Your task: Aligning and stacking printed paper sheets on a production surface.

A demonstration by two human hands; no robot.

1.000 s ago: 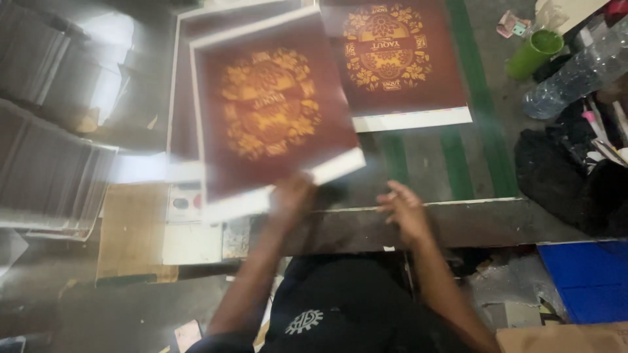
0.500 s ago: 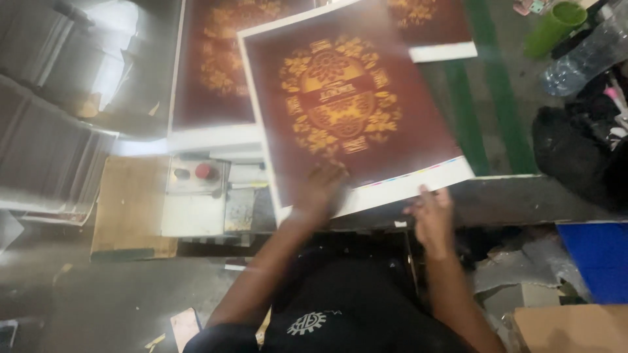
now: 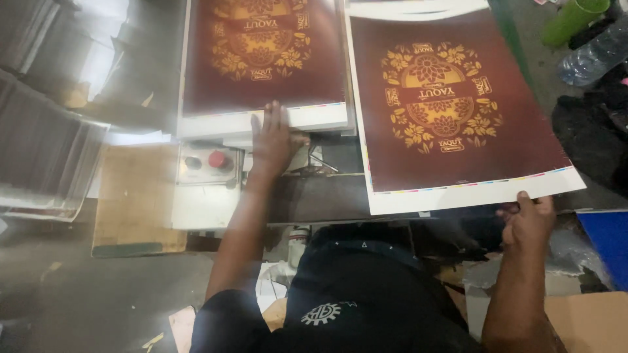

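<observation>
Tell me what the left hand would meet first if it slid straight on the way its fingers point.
The left hand lies flat on the white margin of the left printed sheet, fingers pointing away from the person. Going on, it would probably cross onto that sheet's dark red printed area.

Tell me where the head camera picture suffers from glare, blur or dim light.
Head view: strong white glare washes out the stacked sheets at the left edge; the printed sheet held by the right hand is sharp and evenly lit; the left hand is clear; the dark clothing below sits in dim light.
</observation>
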